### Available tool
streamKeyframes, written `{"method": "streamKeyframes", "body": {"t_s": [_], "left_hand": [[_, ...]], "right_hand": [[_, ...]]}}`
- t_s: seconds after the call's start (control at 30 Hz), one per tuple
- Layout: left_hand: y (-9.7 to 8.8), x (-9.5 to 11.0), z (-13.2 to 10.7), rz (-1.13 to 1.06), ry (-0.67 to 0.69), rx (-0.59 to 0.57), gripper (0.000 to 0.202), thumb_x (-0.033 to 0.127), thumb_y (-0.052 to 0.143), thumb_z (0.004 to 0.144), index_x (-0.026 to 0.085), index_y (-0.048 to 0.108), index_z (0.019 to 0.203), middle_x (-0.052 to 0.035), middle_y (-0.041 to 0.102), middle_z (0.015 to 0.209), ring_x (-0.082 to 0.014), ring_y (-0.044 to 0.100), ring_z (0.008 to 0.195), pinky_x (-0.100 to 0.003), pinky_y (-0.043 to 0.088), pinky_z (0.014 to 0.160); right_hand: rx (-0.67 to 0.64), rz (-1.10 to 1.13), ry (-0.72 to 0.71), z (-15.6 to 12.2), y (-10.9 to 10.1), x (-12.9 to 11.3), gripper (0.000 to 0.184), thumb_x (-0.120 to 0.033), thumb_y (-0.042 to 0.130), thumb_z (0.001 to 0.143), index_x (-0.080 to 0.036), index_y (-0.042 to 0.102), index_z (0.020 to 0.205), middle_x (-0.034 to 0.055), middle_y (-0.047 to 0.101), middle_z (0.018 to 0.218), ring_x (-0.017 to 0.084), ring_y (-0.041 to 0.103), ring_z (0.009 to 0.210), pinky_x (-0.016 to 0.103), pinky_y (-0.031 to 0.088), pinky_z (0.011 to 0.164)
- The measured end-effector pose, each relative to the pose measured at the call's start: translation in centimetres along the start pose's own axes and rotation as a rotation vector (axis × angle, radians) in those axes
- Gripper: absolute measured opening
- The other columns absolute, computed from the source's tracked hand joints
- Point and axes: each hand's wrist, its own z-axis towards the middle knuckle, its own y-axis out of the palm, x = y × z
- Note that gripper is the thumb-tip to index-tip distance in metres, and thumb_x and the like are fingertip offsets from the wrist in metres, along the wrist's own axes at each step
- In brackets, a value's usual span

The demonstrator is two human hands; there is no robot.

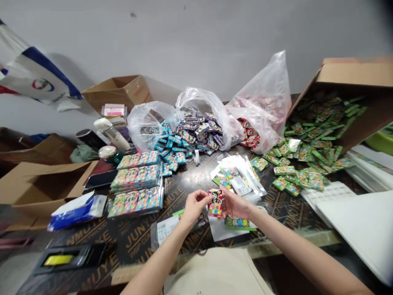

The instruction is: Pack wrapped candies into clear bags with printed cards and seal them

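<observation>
Between my two hands is a small red candy box (215, 203) with a cartoon figure and coloured dots on its front. My left hand (196, 205) pinches its left edge between thumb and fingers. My right hand (236, 204) holds the box's right side, fingers curled behind it. Below the hands lie a green printed card (238, 223) and a clear packet with a white label (167, 229). Just beyond them is a pile of clear plastic packets (241, 182) with green and white inserts.
Stacked multi-coloured packs (136, 200) stand at left. Plastic bags spill blue boxes (175, 157), purple boxes (202, 129) and red boxes (249, 135) along the back. Green boxes (310, 168) pour from a tipped carton (353, 76) at right. Bottles (112, 135) and a phone (104, 179) sit at left.
</observation>
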Motion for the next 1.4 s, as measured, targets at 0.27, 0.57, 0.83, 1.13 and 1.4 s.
{"method": "streamKeyframes", "body": {"t_s": [0.27,0.57,0.83,1.13,1.4], "left_hand": [[-1.5,-2.5,-2.5,-0.033,-0.152,0.028,0.039,0.050,0.061,0.066,0.012,0.061,0.070,0.0003,0.052,0.058,-0.0099,0.046,0.051,-0.023,0.036,0.052],[-6.1,-5.8,-5.3,1.056,0.256,-0.011,0.104,0.034,0.075,0.047,0.024,0.024,0.137,-0.0083,0.050,0.109,-0.0294,0.044,0.103,-0.045,0.032,0.090],[-6.3,-6.3,-5.6,0.956,0.319,-0.053,0.101,0.028,0.071,0.052,0.022,0.018,0.138,-0.0075,0.048,0.114,-0.0273,0.044,0.104,-0.042,0.034,0.091],[-7.4,-5.8,-5.5,0.845,0.272,-0.007,0.093,0.030,0.073,0.052,0.024,0.030,0.134,-0.0072,0.049,0.116,-0.0275,0.044,0.108,-0.044,0.032,0.095],[-1.8,-3.5,-4.9,-0.018,-0.018,0.001,0.046,0.034,0.059,0.074,0.016,0.052,0.116,-0.0085,0.060,0.102,-0.0206,0.058,0.091,-0.035,0.045,0.080]], "right_hand": [[0.329,-0.952,-0.687,-1.9,2.7,0.8,0.076,-0.040,0.070,0.059,-0.026,0.040,0.127,0.0087,0.045,0.125,0.028,0.040,0.117,0.043,0.027,0.099],[0.530,-1.181,-0.626,0.3,1.3,5.1,0.067,-0.042,0.068,0.057,-0.023,0.047,0.117,0.0075,0.057,0.113,0.032,0.043,0.113,0.050,0.014,0.100],[0.279,-1.074,-0.610,0.9,1.0,5.8,0.079,-0.042,0.071,0.054,-0.021,0.042,0.124,0.0104,0.054,0.119,0.029,0.047,0.112,0.049,0.017,0.100],[0.447,-0.891,-0.634,-0.1,0.4,4.1,0.078,-0.035,0.069,0.060,-0.023,0.034,0.128,0.0091,0.048,0.125,0.025,0.046,0.112,0.042,0.029,0.097],[0.290,-1.210,-0.711,-1.3,4.3,0.9,0.072,-0.034,0.066,0.065,-0.024,0.037,0.129,0.0090,0.048,0.125,0.028,0.041,0.115,0.047,0.016,0.102]]}}
